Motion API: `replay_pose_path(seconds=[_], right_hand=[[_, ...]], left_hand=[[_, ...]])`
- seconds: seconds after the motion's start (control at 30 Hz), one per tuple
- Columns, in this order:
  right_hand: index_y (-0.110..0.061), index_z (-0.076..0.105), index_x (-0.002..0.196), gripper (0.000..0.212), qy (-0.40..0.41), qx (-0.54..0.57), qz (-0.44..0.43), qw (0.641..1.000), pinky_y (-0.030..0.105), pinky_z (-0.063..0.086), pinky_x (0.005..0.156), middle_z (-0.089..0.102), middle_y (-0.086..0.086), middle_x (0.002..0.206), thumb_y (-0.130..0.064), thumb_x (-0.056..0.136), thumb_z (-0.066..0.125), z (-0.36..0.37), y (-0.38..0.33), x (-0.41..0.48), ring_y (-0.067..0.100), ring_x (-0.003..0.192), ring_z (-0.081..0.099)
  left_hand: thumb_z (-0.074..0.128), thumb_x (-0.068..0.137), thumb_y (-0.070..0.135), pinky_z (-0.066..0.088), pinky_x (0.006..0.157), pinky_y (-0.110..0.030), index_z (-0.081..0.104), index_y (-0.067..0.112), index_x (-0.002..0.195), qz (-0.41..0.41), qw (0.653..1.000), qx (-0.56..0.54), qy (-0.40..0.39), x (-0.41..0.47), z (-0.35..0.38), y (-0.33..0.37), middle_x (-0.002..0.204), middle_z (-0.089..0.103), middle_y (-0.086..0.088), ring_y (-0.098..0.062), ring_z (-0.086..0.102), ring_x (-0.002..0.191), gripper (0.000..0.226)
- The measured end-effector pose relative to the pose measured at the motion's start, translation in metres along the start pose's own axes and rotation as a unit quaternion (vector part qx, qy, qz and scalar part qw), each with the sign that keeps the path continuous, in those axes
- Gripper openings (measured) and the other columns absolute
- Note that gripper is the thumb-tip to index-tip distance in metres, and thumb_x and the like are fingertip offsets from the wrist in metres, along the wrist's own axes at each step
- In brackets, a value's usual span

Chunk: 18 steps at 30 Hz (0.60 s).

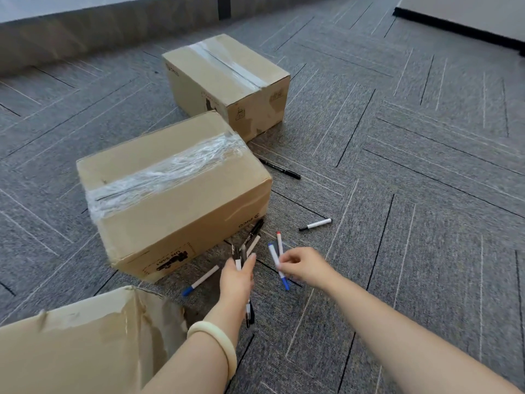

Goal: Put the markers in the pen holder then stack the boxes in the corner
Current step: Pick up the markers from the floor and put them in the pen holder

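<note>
Mid-gather: left hand clutching a bundle of markers, right hand pinching two more. Three strays on the floor, no pen holder in sight, boxes unstacked.

An office or similar commercial interior is suggested, seemingly unfurnished in this part. The floor is covered with grey carpet tiles laid in a herringbone pattern with thin light and dark stripes, of the kind found in workplaces. A plain pale wall with a black skirting strip is seen at the far right. Taped cardboard shipping boxes with printed handling marks are set directly on the carpet, and markers are scattered among them.
</note>
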State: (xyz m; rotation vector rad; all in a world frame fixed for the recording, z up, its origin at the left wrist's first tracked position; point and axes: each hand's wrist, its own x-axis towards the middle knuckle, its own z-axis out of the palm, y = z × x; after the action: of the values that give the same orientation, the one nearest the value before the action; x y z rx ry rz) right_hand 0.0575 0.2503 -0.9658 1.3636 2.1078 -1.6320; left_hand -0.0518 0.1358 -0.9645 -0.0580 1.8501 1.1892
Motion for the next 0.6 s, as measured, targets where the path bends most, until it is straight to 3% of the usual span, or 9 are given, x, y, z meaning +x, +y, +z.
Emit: replay_pose_path(seconds=[0.1,0.2,0.33,0.43,0.5,0.6], right_hand=[[-0.009,0.072,0.094,0.015,-0.015,-0.006,-0.05,0.999,0.009,0.042,0.056,0.062,-0.01,0.069,-0.018,0.083,0.067,0.004,-0.009,-0.01,-0.001,0.061,0.054],[-0.013,0.074,0.09,0.012,-0.007,-0.04,-0.078,0.996,0.016,0.042,0.062,0.062,-0.013,0.065,-0.017,0.082,0.067,0.008,-0.01,-0.012,-0.001,0.062,0.054],[-0.008,0.074,0.093,0.016,-0.004,-0.015,-0.058,0.998,0.021,0.052,0.068,0.065,-0.007,0.068,-0.018,0.084,0.066,0.006,-0.002,-0.01,0.006,0.065,0.061],[-0.014,0.072,0.095,0.017,0.067,-0.054,0.002,0.996,0.04,0.056,0.083,0.072,0.001,0.085,-0.026,0.084,0.066,-0.002,0.014,0.0,0.018,0.08,0.066],[-0.016,0.068,0.099,0.023,0.114,-0.114,0.037,0.986,0.036,0.055,0.077,0.07,0.002,0.096,-0.033,0.084,0.065,-0.006,0.019,0.007,0.019,0.081,0.063],[-0.011,0.061,0.107,0.038,0.129,-0.177,0.06,0.974,0.029,0.044,0.067,0.067,0.006,0.102,-0.04,0.082,0.066,0.001,0.008,0.019,0.022,0.087,0.062]], left_hand=[[0.063,0.087,0.027,0.035,0.049,-0.027,0.058,0.0,0.111,0.001,0.999,-0.02,-0.036,-0.007,0.009,0.001,0.057,0.046,-0.003,-0.016,0.04,0.049,0.036],[0.068,0.083,0.025,0.031,0.046,-0.025,0.058,0.005,0.082,0.016,0.999,-0.011,-0.05,-0.01,0.014,-0.002,0.05,0.04,0.0,-0.014,0.035,0.045,0.022],[0.063,0.086,0.022,0.031,0.047,-0.025,0.052,0.008,0.069,0.027,0.999,0.006,-0.041,-0.009,0.014,-0.003,0.049,0.04,-0.001,-0.015,0.035,0.046,0.025],[0.06,0.089,0.026,0.034,0.051,-0.027,0.056,0.005,0.082,0.007,1.0,0.002,-0.002,-0.007,0.007,-0.005,0.057,0.044,-0.003,-0.017,0.04,0.051,0.022],[0.056,0.091,0.027,0.035,0.052,-0.029,0.058,-0.002,0.104,-0.021,0.999,-0.027,0.027,-0.005,0.003,-0.01,0.06,0.046,-0.004,-0.018,0.043,0.053,0.032],[0.049,0.094,0.031,0.036,0.053,-0.032,0.043,-0.005,0.13,-0.061,0.993,-0.073,0.067,-0.007,0.003,-0.017,0.072,0.057,-0.015,-0.027,0.053,0.061,0.052]])
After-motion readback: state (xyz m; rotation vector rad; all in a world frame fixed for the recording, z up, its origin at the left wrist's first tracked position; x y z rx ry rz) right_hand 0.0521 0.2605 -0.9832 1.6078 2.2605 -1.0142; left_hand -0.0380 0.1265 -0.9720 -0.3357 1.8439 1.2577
